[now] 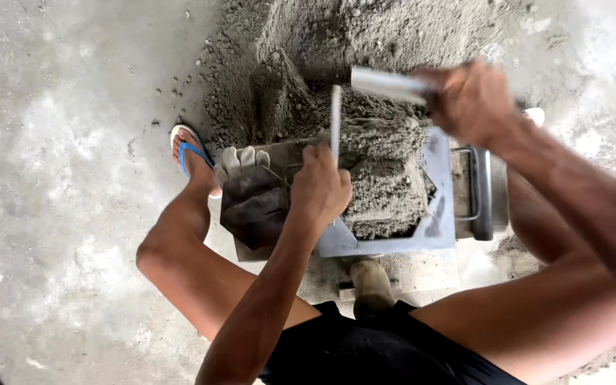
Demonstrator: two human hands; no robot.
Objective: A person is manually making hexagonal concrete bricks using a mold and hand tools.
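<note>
The left hand [320, 187] pinches a thin metal bar [336, 121] upright over the grey mold [393, 242] full of cement [386, 192], while the right hand [473, 100], at two o'clock, squeezes a blurry metal tool [386, 83].

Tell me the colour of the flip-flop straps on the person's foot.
Blue straps on a white sole: the flip-flop, seen in the head view, left of the grey sand pile.

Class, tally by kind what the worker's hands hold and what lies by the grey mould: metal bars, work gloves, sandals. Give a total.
Metal bars: 2, in left hand at, in right hand at
Work gloves: 1
Blue-strapped sandals: 1
Total: 4
</note>
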